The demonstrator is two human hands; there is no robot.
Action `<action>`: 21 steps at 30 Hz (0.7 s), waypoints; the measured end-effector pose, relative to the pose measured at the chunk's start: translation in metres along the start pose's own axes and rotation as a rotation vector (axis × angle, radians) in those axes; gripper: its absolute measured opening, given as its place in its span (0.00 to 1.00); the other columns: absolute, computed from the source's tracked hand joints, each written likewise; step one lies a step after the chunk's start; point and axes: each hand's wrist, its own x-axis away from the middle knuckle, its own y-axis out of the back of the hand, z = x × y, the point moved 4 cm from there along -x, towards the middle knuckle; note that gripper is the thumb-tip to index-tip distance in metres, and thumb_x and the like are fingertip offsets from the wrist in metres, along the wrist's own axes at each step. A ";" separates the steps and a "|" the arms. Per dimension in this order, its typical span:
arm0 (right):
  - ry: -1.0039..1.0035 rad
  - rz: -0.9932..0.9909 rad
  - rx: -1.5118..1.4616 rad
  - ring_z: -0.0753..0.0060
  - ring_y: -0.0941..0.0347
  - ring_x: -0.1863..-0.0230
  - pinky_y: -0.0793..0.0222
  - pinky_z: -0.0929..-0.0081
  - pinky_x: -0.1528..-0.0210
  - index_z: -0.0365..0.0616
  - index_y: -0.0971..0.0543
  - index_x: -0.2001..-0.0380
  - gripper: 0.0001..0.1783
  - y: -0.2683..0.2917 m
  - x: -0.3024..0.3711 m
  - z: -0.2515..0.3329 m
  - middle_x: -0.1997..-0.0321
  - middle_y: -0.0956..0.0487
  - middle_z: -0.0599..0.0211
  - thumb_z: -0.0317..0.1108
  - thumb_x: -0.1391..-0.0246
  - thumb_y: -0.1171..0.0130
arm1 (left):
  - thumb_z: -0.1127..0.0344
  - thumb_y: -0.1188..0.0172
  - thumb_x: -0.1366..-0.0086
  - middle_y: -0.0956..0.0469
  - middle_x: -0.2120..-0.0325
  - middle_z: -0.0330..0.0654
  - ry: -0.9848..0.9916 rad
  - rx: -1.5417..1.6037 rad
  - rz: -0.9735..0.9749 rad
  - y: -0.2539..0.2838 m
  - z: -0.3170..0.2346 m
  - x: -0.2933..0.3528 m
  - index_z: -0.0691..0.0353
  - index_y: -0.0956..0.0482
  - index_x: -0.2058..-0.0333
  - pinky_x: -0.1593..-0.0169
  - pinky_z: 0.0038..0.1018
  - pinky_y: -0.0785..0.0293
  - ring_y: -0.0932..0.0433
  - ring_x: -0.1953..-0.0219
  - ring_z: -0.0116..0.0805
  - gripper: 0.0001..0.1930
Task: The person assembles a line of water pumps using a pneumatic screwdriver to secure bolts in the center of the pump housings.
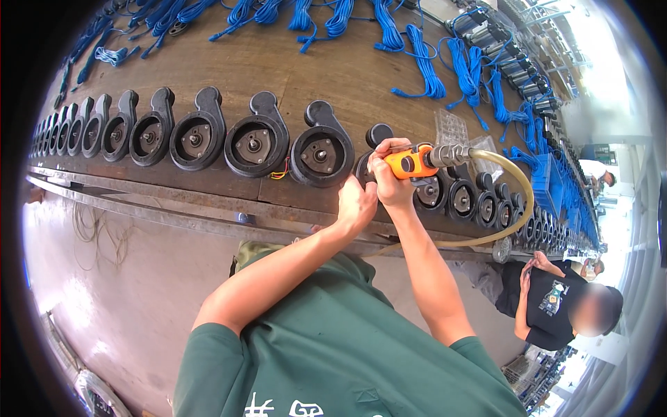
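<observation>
Here, we had our right hand (392, 182) wrapped around an orange hose-fed tool (410, 162), its pale hose (522, 201) looping away to the right. We kept our left hand (356, 205) just beside it, fingers curled in; we could not tell how tightly they were closed or whether they held anything. The black housing (380, 134) behind our hands was mostly hidden, with its rounded top showing. It stood near the front edge of the bench (333, 76), in a row beside another housing (321, 154). Blue cord bundles (424, 69) lay farther back.
</observation>
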 end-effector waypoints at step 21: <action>0.022 -0.295 -0.005 0.77 0.34 0.79 0.31 0.75 0.72 0.35 0.32 0.61 0.12 0.059 0.031 0.031 0.78 0.31 0.67 0.23 0.52 0.52 | 0.62 0.47 0.38 0.24 0.59 0.71 -0.079 -0.027 -0.094 -0.006 0.002 0.001 0.78 0.34 0.48 0.48 0.43 0.28 0.23 0.53 0.63 0.25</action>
